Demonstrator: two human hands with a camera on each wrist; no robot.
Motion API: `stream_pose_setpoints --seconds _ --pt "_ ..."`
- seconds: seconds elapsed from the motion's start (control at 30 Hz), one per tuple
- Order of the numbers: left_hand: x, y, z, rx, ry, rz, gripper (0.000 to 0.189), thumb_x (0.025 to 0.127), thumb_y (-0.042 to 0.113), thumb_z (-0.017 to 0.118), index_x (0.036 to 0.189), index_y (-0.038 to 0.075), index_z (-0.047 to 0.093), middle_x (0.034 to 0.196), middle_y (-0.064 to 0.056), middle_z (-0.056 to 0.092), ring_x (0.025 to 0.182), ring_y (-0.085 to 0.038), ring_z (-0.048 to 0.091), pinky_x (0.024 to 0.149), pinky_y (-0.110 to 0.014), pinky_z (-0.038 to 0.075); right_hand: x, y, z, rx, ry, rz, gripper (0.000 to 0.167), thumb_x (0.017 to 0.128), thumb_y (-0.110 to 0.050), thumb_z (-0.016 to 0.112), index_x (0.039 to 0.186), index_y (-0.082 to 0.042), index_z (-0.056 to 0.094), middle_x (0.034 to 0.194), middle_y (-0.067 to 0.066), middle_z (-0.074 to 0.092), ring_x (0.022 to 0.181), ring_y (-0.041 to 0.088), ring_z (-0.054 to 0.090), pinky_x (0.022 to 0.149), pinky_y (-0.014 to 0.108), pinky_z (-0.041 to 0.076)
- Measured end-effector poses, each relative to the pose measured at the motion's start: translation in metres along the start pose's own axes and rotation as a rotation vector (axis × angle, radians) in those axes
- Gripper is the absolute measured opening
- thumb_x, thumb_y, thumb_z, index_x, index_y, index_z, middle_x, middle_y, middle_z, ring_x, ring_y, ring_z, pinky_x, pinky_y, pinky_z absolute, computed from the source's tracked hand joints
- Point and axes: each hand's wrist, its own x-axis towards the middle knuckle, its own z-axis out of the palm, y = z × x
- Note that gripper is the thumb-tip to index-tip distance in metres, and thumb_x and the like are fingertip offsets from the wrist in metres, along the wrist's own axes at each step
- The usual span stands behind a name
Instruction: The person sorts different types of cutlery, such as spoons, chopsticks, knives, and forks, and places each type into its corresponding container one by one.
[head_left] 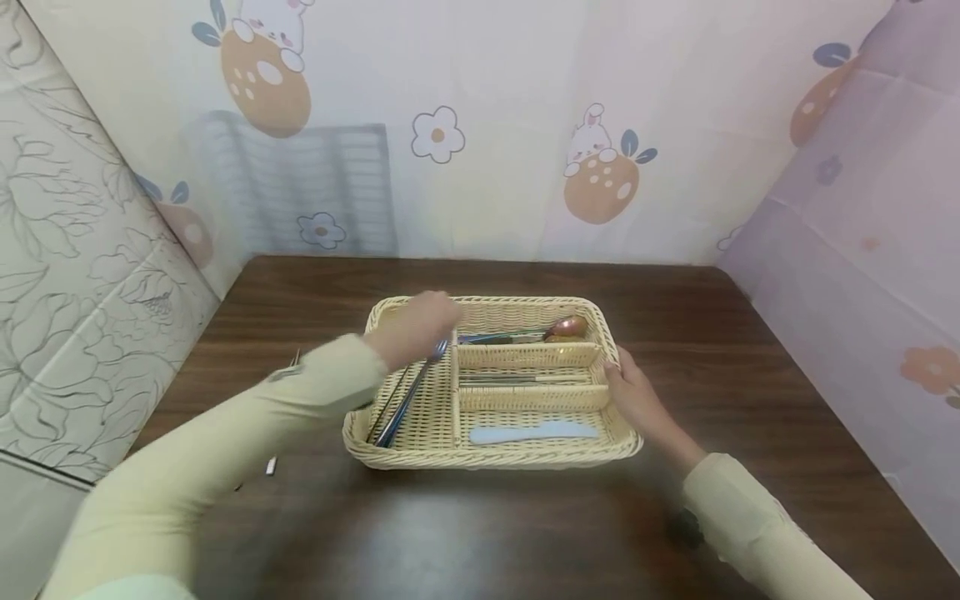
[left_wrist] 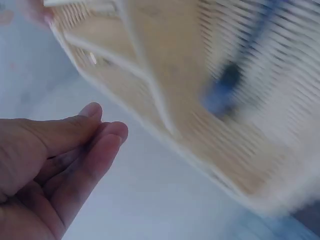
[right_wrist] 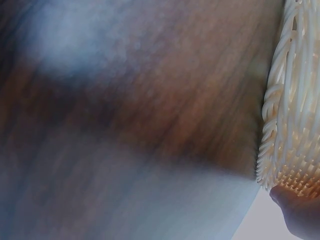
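Observation:
A cream woven cutlery basket (head_left: pixel 531 458) with several compartments is on the brown table. My right hand (head_left: pixel 637 392) grips its right rim, thumb over the edge. Above the basket's back left corner is my left hand (head_left: pixel 416 325); in the left wrist view its thumb and fingertips come together with nothing visible between them. A bluish metal fork (head_left: pixel 412 396) and a thin dark stick (head_left: pixel 390 404) lie slanted in the left compartment. The back compartment holds a copper-coloured spoon (head_left: pixel 567 326). Thin sticks (head_left: pixel 498 381) lie in the middle one, a pale blue knife (head_left: pixel 534 432) in the front one.
Left of the basket, partly hidden by my left sleeve (head_left: pixel 322 375), something with thin metal tines (head_left: pixel 295 358) and a small white end piece (head_left: pixel 272 466) lie on the table (head_left: pixel 450 533). Patterned cloth (head_left: pixel 495 192) hangs behind the table and along both sides.

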Motion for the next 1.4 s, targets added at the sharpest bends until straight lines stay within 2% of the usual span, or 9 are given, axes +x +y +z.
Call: stream_pose_setpoints --seconds 0.13,0.23,0.33,0.5,0.67,0.83,1.07,1.23,1.4 --pt "-0.042 -0.037 -0.017 0.113 0.038 -0.129 0.019 0.077 -0.010 0.063 0.064 0.004 0.061 0.059 -0.003 0.058 0.053 -0.017 0.053 0.052 -0.033 0.049 -0.003 0.003 -0.004 0.004 0.004 0.011 0.055 0.104 -0.027 0.024 0.151 -0.004 0.007 0.143 0.032 0.030 0.126 0.043 0.040 0.104 0.053 0.030" --pt "-0.070 -0.065 -0.018 0.147 0.004 -0.259 0.020 0.077 -0.009 0.063 0.062 0.004 0.061 0.058 -0.003 0.057 0.051 -0.018 0.052 0.050 -0.037 0.048 -0.006 0.006 -0.009 -0.004 0.021 0.016 0.055 0.104 -0.028 0.024 0.151 -0.004 0.009 0.140 0.034 0.033 0.121 0.044 0.044 0.099 0.053 0.037" --pt "-0.095 -0.083 -0.012 0.144 -0.046 -0.360 0.025 0.079 -0.011 0.059 0.060 0.005 0.058 0.055 -0.002 0.053 0.049 -0.016 0.046 0.046 -0.035 0.042 -0.009 0.006 -0.014 -0.012 0.036 0.012 0.055 0.104 -0.029 0.023 0.151 -0.004 0.009 0.140 0.034 0.034 0.117 0.045 0.047 0.095 0.054 0.040" --pt "-0.134 -0.098 0.001 0.046 -0.130 -0.503 0.028 0.081 -0.010 0.055 0.059 0.007 0.047 0.051 -0.002 0.043 0.045 -0.013 0.037 0.043 -0.028 0.034 -0.010 0.004 -0.017 -0.022 0.022 -0.010 0.057 0.104 -0.031 0.023 0.151 -0.003 0.008 0.141 0.034 0.032 0.119 0.044 0.045 0.098 0.054 0.036" --pt "-0.162 -0.104 0.007 0.008 -0.216 -0.624 0.011 0.075 -0.001 0.067 0.073 -0.002 0.057 0.063 -0.009 0.055 0.054 -0.022 0.051 0.049 -0.037 0.045 -0.007 0.002 -0.015 -0.023 0.009 -0.013 0.057 0.104 -0.030 0.024 0.151 -0.003 0.006 0.143 0.034 0.029 0.125 0.044 0.040 0.103 0.055 0.030" --pt "-0.175 -0.106 0.010 -0.020 -0.268 -0.668 0.012 0.072 -0.004 0.066 0.080 -0.005 0.057 0.071 -0.014 0.057 0.058 -0.026 0.052 0.050 -0.038 0.043 -0.004 0.000 -0.013 -0.011 0.006 0.007 0.057 0.104 -0.031 0.023 0.152 -0.005 0.004 0.143 0.033 0.029 0.123 0.044 0.042 0.102 0.055 0.031" --pt "-0.181 -0.105 0.012 -0.109 -0.288 -0.726 0.006 0.074 -0.006 0.057 0.073 -0.002 0.053 0.055 -0.008 0.055 0.039 -0.016 0.053 0.039 -0.025 0.040 -0.003 -0.005 -0.010 0.018 -0.020 -0.016 0.057 0.104 -0.030 0.023 0.151 -0.003 0.005 0.137 0.035 0.035 0.115 0.044 0.050 0.096 0.052 0.040" --pt "-0.180 -0.103 0.007 -0.075 -0.243 -0.718 0.008 0.074 -0.003 0.062 0.073 -0.002 0.053 0.057 -0.008 0.053 0.046 -0.019 0.050 0.043 -0.029 0.040 -0.002 -0.004 -0.008 0.040 -0.053 -0.028 0.056 0.105 -0.029 0.022 0.151 -0.004 0.004 0.134 0.035 0.038 0.109 0.042 0.054 0.091 0.048 0.045" --pt "-0.166 -0.096 -0.006 0.032 -0.175 -0.659 0.010 0.078 -0.004 0.059 0.070 -0.001 0.054 0.059 -0.007 0.050 0.051 -0.021 0.046 0.045 -0.034 0.040 -0.001 -0.004 -0.005 0.040 -0.053 -0.022 0.056 0.105 -0.029 0.023 0.151 -0.004 0.006 0.134 0.036 0.037 0.110 0.043 0.054 0.089 0.048 0.047"
